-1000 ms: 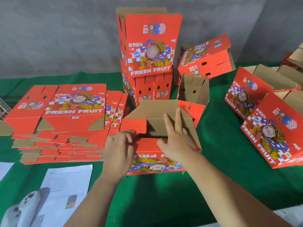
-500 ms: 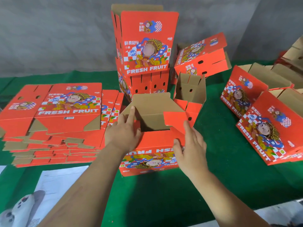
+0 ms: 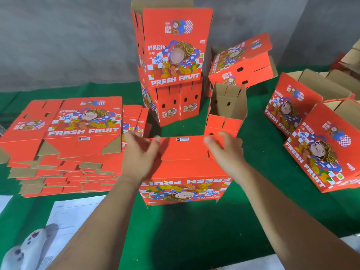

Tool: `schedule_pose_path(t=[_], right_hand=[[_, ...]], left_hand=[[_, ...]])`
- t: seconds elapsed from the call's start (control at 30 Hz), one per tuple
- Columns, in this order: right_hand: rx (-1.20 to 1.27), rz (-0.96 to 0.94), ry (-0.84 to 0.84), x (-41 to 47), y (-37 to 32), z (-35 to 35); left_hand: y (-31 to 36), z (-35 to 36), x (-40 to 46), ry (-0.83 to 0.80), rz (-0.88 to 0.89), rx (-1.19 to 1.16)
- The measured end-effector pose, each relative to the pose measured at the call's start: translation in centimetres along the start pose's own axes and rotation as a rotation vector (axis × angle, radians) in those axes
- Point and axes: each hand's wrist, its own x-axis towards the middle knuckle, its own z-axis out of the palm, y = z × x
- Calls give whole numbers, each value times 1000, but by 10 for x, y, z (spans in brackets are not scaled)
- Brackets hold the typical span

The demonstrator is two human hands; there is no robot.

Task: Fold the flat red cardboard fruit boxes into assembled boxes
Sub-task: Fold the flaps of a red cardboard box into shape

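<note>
A red fruit box (image 3: 185, 168) sits upside down on the green counter (image 3: 194, 230), bottom flaps (image 3: 185, 149) folded shut. The left hand (image 3: 139, 152) and right hand (image 3: 224, 151), grips loose and holding nothing, rest at its edges, likely pressing the flaps flat.

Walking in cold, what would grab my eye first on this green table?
Two bare hands, the left hand and right hand, press on the red flaps of the box being folded at centre front. Behind it rises a tall tower of finished boxes, and to the left lies a thick stack of flat boxes.
</note>
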Motion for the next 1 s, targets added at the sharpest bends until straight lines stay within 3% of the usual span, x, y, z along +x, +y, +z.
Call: schedule_pose_path(t=[0.1,0.23,0.3,0.4,0.47,0.53,0.57,0.67,0.73,0.87,1.0], right_hand=[[-160,-34,-119,-2,6,4],[-472,41,-70,-2,4,10],[-538,47,-49,-7,6,15],[-316,48,-120,-7,13,9],[-9,144,-116,-5,11,-1],[180,182,-22,-7,4,-6],[213,173,29,-10,2,-7],[290,159,118,-21,0,-15],[411,273,102,-24,-4,-24],[570,516,-285,-27,-1,-42],[632,346,-262,-26,6,-41]], left_hand=[[-4,6,-3,-106,26,374],[1,12,-5,-200,-197,624],[2,13,-6,-249,-180,650],[0,6,-1,-195,-258,97],[-3,-4,4,-90,-517,-252],[-1,-14,2,-179,-834,-480],[-1,-16,-2,-215,-899,-524],[-9,-9,-8,-79,-768,-443],[-7,-10,-13,5,-749,-473],[2,-15,-22,-78,-706,-539],[12,-14,-39,-25,-511,-761]])
